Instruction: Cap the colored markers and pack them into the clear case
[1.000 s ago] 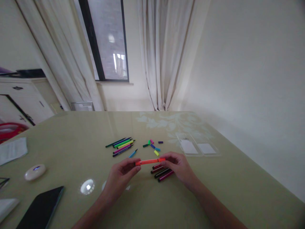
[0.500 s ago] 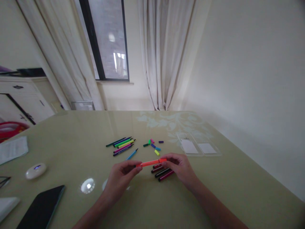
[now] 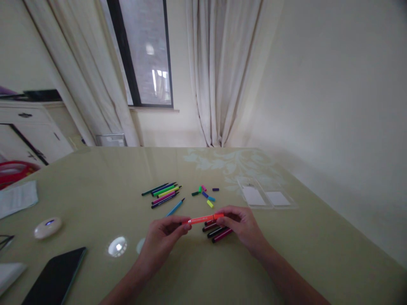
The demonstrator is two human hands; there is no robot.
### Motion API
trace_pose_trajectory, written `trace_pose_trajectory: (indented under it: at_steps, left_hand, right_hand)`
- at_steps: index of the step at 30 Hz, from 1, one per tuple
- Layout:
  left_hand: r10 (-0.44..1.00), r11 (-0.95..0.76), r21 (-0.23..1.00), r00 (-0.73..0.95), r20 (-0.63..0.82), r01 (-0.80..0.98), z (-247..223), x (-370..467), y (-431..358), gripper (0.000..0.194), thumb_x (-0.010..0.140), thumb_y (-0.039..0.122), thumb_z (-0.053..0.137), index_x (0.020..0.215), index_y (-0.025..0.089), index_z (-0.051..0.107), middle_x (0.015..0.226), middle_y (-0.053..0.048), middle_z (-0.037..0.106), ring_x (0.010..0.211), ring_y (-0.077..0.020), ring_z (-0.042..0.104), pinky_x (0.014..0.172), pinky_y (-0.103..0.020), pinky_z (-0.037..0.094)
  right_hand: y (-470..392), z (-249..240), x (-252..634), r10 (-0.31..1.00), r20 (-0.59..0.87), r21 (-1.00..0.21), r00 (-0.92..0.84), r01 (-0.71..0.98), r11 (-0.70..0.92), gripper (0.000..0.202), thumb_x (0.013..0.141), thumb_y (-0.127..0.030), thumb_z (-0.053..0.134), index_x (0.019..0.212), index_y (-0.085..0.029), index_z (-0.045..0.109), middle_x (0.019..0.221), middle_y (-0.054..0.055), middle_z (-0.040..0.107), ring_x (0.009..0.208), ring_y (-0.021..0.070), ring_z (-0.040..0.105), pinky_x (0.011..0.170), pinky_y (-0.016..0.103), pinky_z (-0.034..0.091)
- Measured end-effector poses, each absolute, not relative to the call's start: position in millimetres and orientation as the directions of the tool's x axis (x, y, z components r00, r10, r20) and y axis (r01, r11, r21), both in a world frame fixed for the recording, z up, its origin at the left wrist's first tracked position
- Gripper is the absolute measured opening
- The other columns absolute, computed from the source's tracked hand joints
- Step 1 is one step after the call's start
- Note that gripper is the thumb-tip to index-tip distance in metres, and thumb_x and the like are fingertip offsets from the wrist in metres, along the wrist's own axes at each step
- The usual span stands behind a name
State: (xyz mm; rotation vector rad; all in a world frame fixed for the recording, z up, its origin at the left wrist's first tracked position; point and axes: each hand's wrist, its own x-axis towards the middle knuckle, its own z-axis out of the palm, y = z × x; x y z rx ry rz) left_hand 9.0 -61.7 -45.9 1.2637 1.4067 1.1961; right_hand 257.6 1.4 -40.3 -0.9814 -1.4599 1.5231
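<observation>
An orange marker (image 3: 202, 219) is held level between both hands, its cap on the right end. My left hand (image 3: 165, 237) pinches its dark left end, and my right hand (image 3: 243, 224) grips the cap. Under and beside my right hand lie several dark and magenta capped markers (image 3: 217, 232). Beyond my left hand is an uncapped blue marker (image 3: 176, 206), with a row of several uncapped markers (image 3: 165, 192) behind it. Several loose caps (image 3: 205, 194) in green, pink, blue and yellow are scattered past the orange marker.
Clear plastic cases with white cards (image 3: 276, 198) lie at the right of the table (image 3: 104, 182). On the left are a black tablet (image 3: 55, 277), a white oval device (image 3: 48, 228), a pale packet (image 3: 19, 198) and a red object (image 3: 14, 173).
The view has shifted very slightly. Both hands still hold the orange marker, which sits a touch lower and further right.
</observation>
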Motion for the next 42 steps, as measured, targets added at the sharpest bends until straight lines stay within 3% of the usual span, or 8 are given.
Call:
trace_pose_trajectory:
  at_steps: [11,15,18,21,26,32,36,42]
  left_hand:
    - [0.998,-0.061,0.967,0.021,0.058,0.247,-52.1,12.5,-66.1,0.031,0.084,0.049,0.074,0.104,0.026,0.081,0.100,-0.006,0.080,0.089,-0.0230,0.073,0.081,-0.031,0.058]
    - [0.966,-0.121,0.834,-0.129,0.223,0.538,-55.0,-10.1,-54.1,0.037,0.087,0.051,0.068,0.114,0.027,0.077,0.101,-0.006,0.077,0.080,-0.0226,0.068,0.076,-0.035,0.056]
    - [0.931,-0.087,0.679,-0.183,0.316,0.729,-63.0,-25.8,-45.9,0.034,0.088,0.047,0.064,0.109,0.024,0.076,0.105,-0.009,0.074,0.092,-0.0278,0.067,0.087,-0.042,0.053]
    - [0.949,-0.035,0.565,-0.151,0.278,0.824,-70.3,-31.0,-44.3,0.034,0.086,0.042,0.063,0.111,0.021,0.072,0.107,-0.010,0.070,0.104,-0.0316,0.064,0.095,-0.047,0.048]
    - [0.978,-0.003,0.514,-0.105,0.182,0.858,-72.1,-24.1,-47.0,0.018,0.091,0.034,0.051,0.088,0.021,0.064,0.095,-0.007,0.066,0.092,-0.0266,0.063,0.085,-0.039,0.049]
    - [0.969,-0.039,0.587,-0.112,0.220,0.809,-70.1,-20.3,-45.5,0.019,0.095,0.033,0.046,0.092,0.021,0.061,0.097,-0.009,0.068,0.095,-0.0279,0.064,0.087,-0.042,0.049]
    - [0.958,-0.098,0.713,-0.128,0.256,0.694,-72.8,-18.4,-41.5,0.023,0.097,0.038,0.048,0.099,0.021,0.063,0.097,-0.008,0.072,0.090,-0.0256,0.066,0.082,-0.038,0.050]
    - [0.955,-0.179,0.851,-0.122,0.272,0.493,-71.5,-13.1,-37.1,0.024,0.089,0.042,0.064,0.096,0.021,0.075,0.087,-0.005,0.076,0.076,-0.0219,0.067,0.071,-0.033,0.052]
  right_hand:
    - [13.6,-29.6,278.3,0.921,0.071,-0.990,-0.383,0.087,0.112,0.028,0.077,-0.045,0.084,0.091,-0.020,0.081,0.080,0.005,0.078,0.074,0.0208,0.072,0.071,0.031,0.058]
    - [32.6,-32.5,299.3,0.954,0.101,-0.977,-0.281,0.155,0.149,0.033,0.076,-0.048,0.084,0.090,-0.019,0.079,0.079,0.004,0.077,0.074,0.0202,0.070,0.072,0.033,0.056]
    - [44.0,-38.2,310.6,0.958,0.090,-0.968,-0.273,0.204,0.149,0.036,0.076,-0.051,0.082,0.093,-0.018,0.078,0.086,0.006,0.078,0.080,0.0221,0.070,0.079,0.036,0.056]
    - [48.8,-44.7,313.0,0.943,0.078,-0.951,-0.324,0.258,0.168,0.039,0.078,-0.053,0.079,0.095,-0.017,0.078,0.089,0.008,0.078,0.084,0.0243,0.071,0.080,0.037,0.056]
    - [48.3,-53.5,309.4,0.920,0.089,-0.845,-0.382,0.459,0.273,0.035,0.087,-0.048,0.069,0.102,-0.017,0.078,0.094,0.009,0.078,0.088,0.0254,0.071,0.083,0.038,0.055]
    - [41.0,-55.0,300.7,0.884,0.212,-0.651,-0.418,0.614,0.446,0.022,0.092,-0.037,0.062,0.091,-0.020,0.077,0.099,0.009,0.075,0.098,0.0264,0.068,0.094,0.041,0.050]
    - [48.3,-54.8,276.6,0.858,0.290,-0.543,-0.425,0.665,0.513,0.023,0.095,-0.029,0.058,0.106,-0.019,0.075,0.112,0.012,0.072,0.111,0.0272,0.063,0.102,0.041,0.046]
    - [74.6,-55.6,234.4,0.847,0.184,-0.382,-0.498,0.758,0.529,0.023,0.091,-0.016,0.057,0.106,-0.017,0.075,0.110,0.012,0.072,0.107,0.0260,0.064,0.095,0.036,0.047]
